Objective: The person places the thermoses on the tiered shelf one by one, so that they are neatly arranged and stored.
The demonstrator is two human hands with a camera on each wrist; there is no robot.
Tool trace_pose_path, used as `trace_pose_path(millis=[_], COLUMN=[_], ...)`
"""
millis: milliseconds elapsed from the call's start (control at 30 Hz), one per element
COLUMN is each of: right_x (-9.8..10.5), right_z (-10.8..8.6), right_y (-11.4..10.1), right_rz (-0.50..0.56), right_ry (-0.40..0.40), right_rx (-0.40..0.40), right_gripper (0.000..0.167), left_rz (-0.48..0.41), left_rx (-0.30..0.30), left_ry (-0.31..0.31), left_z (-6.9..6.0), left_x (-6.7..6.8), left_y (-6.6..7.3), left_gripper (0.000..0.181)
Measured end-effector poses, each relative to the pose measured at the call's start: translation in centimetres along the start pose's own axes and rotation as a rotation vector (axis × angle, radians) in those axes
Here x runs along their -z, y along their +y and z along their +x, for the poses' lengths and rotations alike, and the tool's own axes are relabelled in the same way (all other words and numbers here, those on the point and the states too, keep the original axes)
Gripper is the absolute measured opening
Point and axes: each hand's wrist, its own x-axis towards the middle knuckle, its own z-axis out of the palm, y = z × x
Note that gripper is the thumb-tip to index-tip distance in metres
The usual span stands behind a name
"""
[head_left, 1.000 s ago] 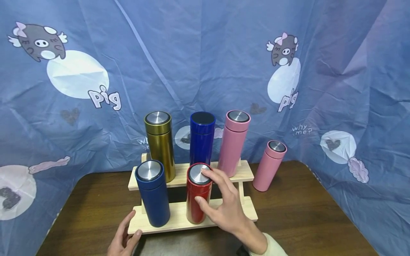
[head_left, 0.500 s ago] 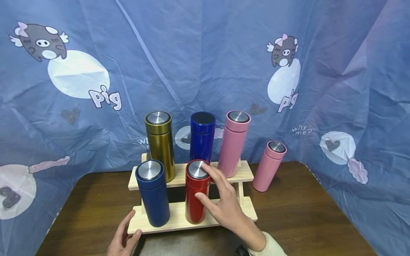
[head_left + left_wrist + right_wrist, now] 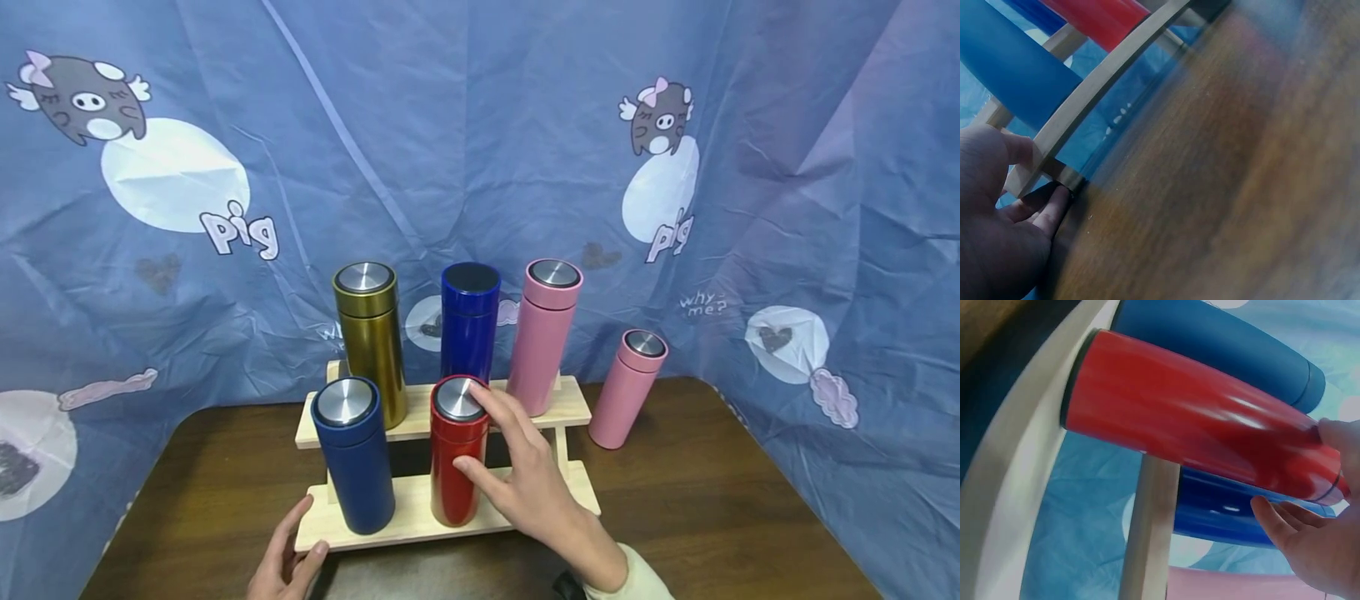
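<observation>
A red thermos bottle [image 3: 455, 467] stands on the lower shelf of a two-tier wooden rack [image 3: 420, 498]. My right hand [image 3: 528, 479] holds it near the top, thumb on its side and a finger at the steel lid; in the right wrist view the other fingers [image 3: 1272, 515] are spread clear of it. At the rack's front left corner, my left hand [image 3: 285, 554] grips the lower board, thumb on top and fingers below in the left wrist view. Beside that hand a dark blue thermos [image 3: 356, 475] stands on the same shelf.
On the upper shelf stand a gold thermos [image 3: 371, 354], a glossy blue one [image 3: 468, 333] and a tall pink one [image 3: 546, 342]. A shorter pink thermos [image 3: 626, 396] stands on the brown table [image 3: 720, 492], right of the rack. Behind hangs a blue printed cloth [image 3: 420, 125].
The red thermos's top has shifted slightly left and back, with my right hand following. My left hand stays on the rack corner. The head view has drifted a little.
</observation>
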Motion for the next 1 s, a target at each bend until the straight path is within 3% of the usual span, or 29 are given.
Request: trace_pose_path(millis=[67, 400, 700, 833, 1000], right_x=[0.4, 3.2, 6.0, 7.1, 8.3], right_z=[0.1, 0.7, 1.5, 1.7, 1.6], right_y=[-0.1, -0.3, 0.6, 1.0, 1.5], right_rz=[-0.019, -0.030, -0.030, -0.040, -0.056], right_ry=[0.005, 0.148, 0.266, 0.307, 0.321], right_rx=[0.013, 0.067, 0.076, 0.075, 0.010], right_gripper=[0.088, 0.066, 0.066, 0.068, 0.070], left_rz=[0.010, 0.096, 0.097, 0.084, 0.077], left_rx=[-0.029, 0.033, 0.065, 0.054, 0.042], left_ry=[-0.006, 0.020, 0.005, -0.003, 0.002], left_z=[0.0, 0.0, 0.1, 0.1, 0.1], left_x=[0.1, 0.1, 0.1, 0.2, 0.2], left_y=[-0.2, -0.6, -0.1, -0.5, -1.0], left_gripper=[0.069, 0.065, 0.064, 0.065, 0.065])
